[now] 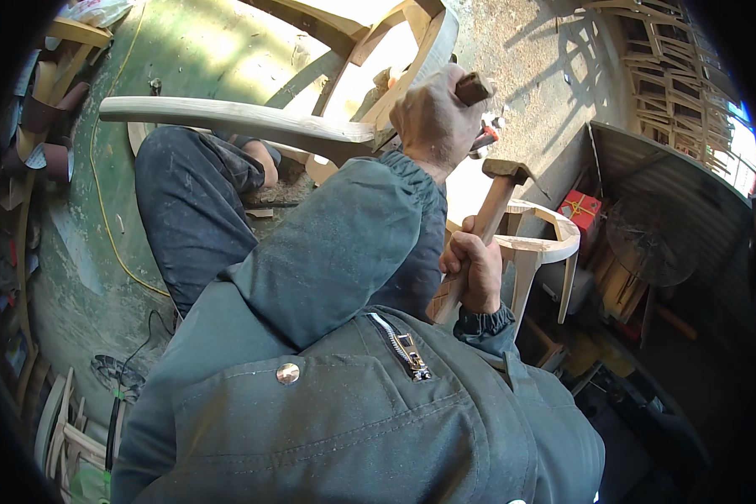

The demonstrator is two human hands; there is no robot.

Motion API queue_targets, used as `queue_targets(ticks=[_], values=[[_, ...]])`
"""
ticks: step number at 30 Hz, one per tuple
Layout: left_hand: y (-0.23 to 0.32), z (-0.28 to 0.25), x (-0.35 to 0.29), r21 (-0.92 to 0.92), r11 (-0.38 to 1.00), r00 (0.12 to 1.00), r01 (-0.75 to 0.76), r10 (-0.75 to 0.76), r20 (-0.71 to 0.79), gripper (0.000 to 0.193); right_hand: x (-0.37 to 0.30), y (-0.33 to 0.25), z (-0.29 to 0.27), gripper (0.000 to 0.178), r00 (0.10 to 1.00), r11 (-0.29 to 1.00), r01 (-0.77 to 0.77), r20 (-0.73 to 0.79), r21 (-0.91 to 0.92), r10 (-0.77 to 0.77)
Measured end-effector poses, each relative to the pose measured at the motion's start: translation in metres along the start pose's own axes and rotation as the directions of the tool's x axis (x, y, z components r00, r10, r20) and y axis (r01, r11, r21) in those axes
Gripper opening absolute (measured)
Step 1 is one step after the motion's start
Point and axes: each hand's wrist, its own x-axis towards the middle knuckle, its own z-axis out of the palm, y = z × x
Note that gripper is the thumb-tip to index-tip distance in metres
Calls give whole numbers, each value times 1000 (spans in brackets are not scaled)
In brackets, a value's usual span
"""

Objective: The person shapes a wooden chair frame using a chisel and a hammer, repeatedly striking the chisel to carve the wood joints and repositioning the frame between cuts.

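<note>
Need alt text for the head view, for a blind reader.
The right hand holds a hammer; the left hand grips what looks like a brown wooden handle beside a long pale wooden piece. A rounded wooden frame stands at right.

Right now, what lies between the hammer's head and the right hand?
The head view shows the wooden handle running between the hammer's head and the right hand.

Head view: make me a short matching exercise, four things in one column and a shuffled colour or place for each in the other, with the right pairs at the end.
Things
1. hammer
2. yellow cord
3. box
4. zipper

Colour or place
A. silver, on the front of the jacket
B. bright red
C. gripped in the right hand
D. along the green floor, at the left

Pairs: 1-C, 2-D, 3-B, 4-A
</note>
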Motion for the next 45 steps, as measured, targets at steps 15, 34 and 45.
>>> queue_targets(ticks=[15,34,45], values=[[2,-7,-1,3,1000,996,-28,28,81,22,24,-100,-6,19,853,87,333,261,-939,-451],[4,-10,-13,87,974,963,-211,192,189,23,18,-87,-2,11,922,672,222,-71,-707,-380],[5,-15,-32,11,911,848,-413,380,369,14,-4,-48,-11,15,967,855,202,-39,-478,-251]])
